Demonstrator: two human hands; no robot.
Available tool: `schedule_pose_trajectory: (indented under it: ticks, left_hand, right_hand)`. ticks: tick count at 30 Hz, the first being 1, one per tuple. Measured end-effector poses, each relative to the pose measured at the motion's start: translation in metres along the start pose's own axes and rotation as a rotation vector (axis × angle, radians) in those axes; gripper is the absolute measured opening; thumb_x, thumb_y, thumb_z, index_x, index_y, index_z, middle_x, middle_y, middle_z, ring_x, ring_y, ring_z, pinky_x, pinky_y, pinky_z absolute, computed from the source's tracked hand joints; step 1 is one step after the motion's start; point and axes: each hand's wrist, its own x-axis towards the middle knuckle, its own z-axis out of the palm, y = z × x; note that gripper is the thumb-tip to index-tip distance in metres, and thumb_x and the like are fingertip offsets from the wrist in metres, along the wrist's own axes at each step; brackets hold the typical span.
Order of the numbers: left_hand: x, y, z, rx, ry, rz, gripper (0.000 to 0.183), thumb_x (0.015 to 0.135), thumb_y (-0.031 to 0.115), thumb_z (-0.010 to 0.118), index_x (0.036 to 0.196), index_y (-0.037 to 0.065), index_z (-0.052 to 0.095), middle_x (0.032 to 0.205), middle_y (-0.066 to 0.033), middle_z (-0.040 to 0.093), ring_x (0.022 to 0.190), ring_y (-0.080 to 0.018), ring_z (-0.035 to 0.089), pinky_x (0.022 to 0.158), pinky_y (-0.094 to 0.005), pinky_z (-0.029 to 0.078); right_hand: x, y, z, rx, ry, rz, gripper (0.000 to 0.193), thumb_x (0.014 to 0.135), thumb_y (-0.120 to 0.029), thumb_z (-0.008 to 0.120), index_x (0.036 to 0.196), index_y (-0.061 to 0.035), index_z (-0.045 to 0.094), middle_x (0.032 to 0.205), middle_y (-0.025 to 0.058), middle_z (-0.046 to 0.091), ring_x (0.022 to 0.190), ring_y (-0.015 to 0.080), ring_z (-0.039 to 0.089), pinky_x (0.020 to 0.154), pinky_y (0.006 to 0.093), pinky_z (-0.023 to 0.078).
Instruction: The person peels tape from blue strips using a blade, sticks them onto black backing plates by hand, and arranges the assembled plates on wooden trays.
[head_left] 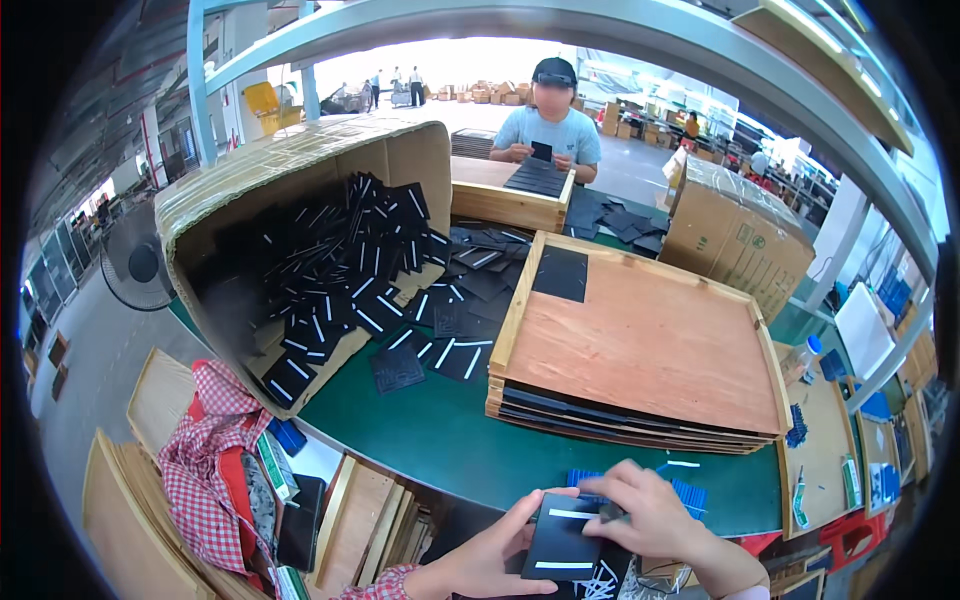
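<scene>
Both my hands hold one black square pad [562, 542] with two white strips, low in the view at the green table's near edge. My left hand [492, 553] grips its left side, thumb on top. My right hand [648, 515] pinches its upper right corner. Under them lie more black pads [600, 583]. Ahead stands a stack of wooden trays [650, 345]; the top tray holds a single black pad [560, 273] in its far left corner.
A big cardboard box [300, 160] lies tipped on its side at left, spilling several black pads [400, 365] onto the green table [430, 440]. Across the table a person [548, 125] handles pads over another wooden tray [505, 195]. A sealed carton [735, 235] sits far right. Checked cloth [205, 460] lies lower left.
</scene>
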Motion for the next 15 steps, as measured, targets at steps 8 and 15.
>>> schedule_pose_trajectory:
  ticks: [8, 15]
  left_hand:
    - [-0.008, -0.02, 0.006, -0.013, 0.036, -0.106, 0.103, 0.072, -0.012, 0.064, 0.142, 0.025, -0.001, 0.142, -0.014, 0.017, 0.124, -0.0219, 0.031, 0.101, -0.0366, 0.034]
    - [0.0, -0.013, 0.004, -0.179, 0.144, -0.004, 0.073, 0.073, -0.008, 0.065, 0.133, 0.007, 0.027, 0.134, -0.0131, 0.031, 0.11, -0.0183, 0.046, 0.09, -0.031, 0.044]
  right_hand:
    - [0.014, 0.003, 0.002, -0.534, 0.404, -0.423, 0.035, 0.067, -0.03, 0.073, 0.089, -0.0079, 0.056, 0.089, 0.0073, 0.053, 0.077, 0.0213, 0.051, 0.068, 0.0329, 0.034]
    - [0.003, 0.004, 0.013, -0.389, 0.084, -0.508, 0.027, 0.07, -0.034, 0.072, 0.08, -0.0136, 0.057, 0.091, 0.0023, 0.049, 0.076, 0.0169, 0.049, 0.067, 0.032, 0.032]
